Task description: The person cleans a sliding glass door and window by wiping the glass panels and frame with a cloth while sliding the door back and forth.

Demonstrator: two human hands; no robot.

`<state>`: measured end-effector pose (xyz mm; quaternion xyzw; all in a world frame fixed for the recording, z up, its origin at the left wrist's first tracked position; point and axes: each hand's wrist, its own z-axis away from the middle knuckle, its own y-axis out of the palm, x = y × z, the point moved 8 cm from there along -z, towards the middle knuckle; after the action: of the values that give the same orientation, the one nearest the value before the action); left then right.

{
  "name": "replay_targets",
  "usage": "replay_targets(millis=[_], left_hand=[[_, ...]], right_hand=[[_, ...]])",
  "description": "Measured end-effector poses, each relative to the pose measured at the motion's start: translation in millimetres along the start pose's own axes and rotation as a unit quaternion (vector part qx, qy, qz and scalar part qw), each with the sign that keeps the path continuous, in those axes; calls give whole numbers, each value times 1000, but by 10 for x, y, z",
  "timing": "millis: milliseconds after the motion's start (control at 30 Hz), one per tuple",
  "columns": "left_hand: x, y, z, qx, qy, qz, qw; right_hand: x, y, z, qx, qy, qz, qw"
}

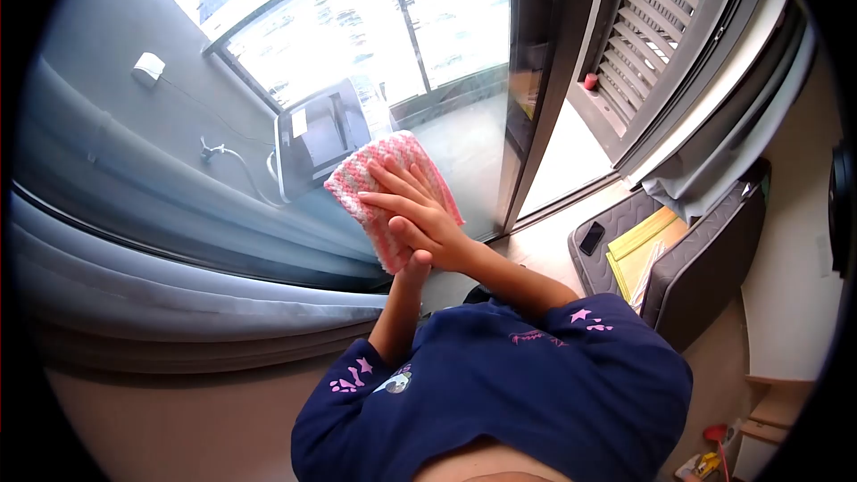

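Observation:
A pink and white knitted cloth (353,172) is spread out in front of the glass door. Across its near face lies my right hand (421,214), with the fingers stretched and apart. My left hand (414,266) is at the cloth's lower edge, its thumb showing below my right palm. The cloth hides the other left fingers behind it. Both hands are close together, with the cloth between them.
Behind the glass is a dark appliance (326,132) with a hose. Grey curtains (178,303) hang at the left. At the right, a quilted grey folding pad (705,259) bears a phone (591,238) and yellow-edged packets (647,245). A slatted shutter (656,13) stands beyond the door opening.

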<state>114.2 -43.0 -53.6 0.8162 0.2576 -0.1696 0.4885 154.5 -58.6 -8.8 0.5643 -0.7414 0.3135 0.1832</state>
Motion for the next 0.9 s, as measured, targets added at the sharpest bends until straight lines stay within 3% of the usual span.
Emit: replay_targets(millis=[33,67,100,167,233,400,500,767,900], left_hand=[[-5,-126,204,130,-60,-62,988],[88,-352,275,25,-155,125,980],[160,-492,365,-15,-208,154,966],[262,-742,528,-54,-279,124,951],[343,-890,634,-74,-311,105,942],[426,-1086,836,-105,-350,77,927],[452,-1159,911,-116,-362,68,922],[509,-1239,1057,-138,-384,54,911],[567,-1258,1061,-144,-390,50,908]], right_hand=[[-107,67,105,10,43,-38,998],[-183,109,215,-5,73,-74,995],[-156,124,295,6,97,-43,994],[-15,246,462,27,83,94,992],[46,585,725,157,15,156,975],[10,954,1044,254,-27,149,955],[61,922,1027,227,-68,162,958],[45,930,1034,262,-69,161,949],[8,901,1033,220,-84,121,964]])
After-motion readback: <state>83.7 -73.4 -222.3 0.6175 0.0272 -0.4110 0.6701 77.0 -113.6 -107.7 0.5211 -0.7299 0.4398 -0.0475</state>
